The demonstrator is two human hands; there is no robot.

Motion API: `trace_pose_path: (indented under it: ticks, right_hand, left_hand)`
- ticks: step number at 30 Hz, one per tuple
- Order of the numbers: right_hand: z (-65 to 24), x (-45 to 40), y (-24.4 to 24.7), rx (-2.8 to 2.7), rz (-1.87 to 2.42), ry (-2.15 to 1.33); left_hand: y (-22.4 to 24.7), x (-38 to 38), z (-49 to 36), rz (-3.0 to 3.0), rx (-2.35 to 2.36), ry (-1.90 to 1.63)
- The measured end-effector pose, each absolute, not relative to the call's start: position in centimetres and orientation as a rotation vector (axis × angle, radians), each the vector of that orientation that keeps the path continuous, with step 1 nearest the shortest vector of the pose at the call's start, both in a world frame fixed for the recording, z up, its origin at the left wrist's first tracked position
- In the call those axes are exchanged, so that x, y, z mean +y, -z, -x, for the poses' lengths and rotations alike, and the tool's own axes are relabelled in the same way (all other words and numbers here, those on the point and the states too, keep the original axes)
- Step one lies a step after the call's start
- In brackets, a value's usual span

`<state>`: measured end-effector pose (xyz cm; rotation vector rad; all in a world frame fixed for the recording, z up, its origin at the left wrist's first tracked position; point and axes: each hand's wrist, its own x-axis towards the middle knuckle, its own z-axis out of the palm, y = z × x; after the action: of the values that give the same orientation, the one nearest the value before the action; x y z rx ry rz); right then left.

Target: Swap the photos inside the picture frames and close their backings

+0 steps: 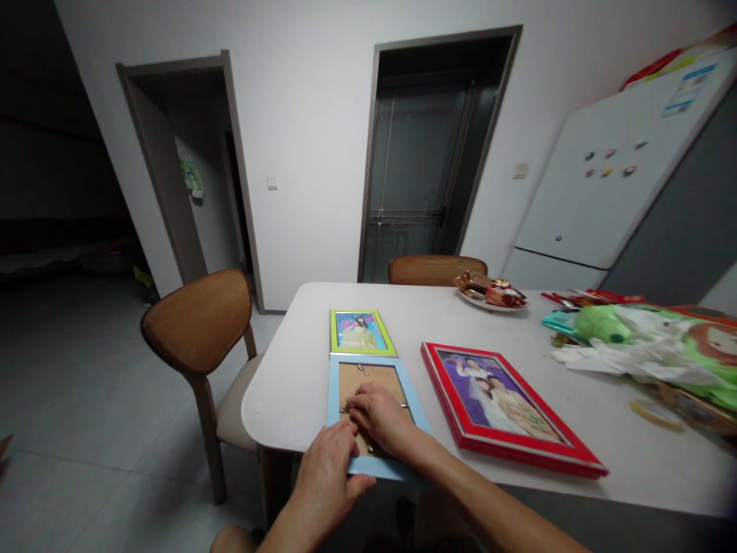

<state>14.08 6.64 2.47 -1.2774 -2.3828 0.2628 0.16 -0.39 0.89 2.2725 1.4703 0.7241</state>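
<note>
Under the fingers [360, 401] lies the blue frame [380, 375], backing upward.

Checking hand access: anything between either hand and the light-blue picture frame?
Nothing visible: left hand touches the light-blue picture frame at its near left corner; right hand is over its backing board. The lime-green photo frame lies past its far edge, the red photo frame to the right, apart.
</note>
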Motion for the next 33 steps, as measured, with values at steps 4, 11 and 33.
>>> trace_pose_path:
  ticks: [4, 11, 33]
  right_hand:
    - [-15.9, 5.0, -3.2, -2.426, 1.177, -0.373]
    - [-17.5, 1.6, -3.4, -2.544, 1.032, -0.328]
    - [-16.3, 9.4, -3.1, -2.215, 1.549, -0.228]
  left_hand:
    - [-0.7, -0.3, 0.0, -2.264, 1.479, -0.731]
    - [-0.5, -0.1, 0.0, -2.273, 1.446, -0.727]
    - [-1.1, -0.4, -0.3, -2.243, 1.473, -0.729]
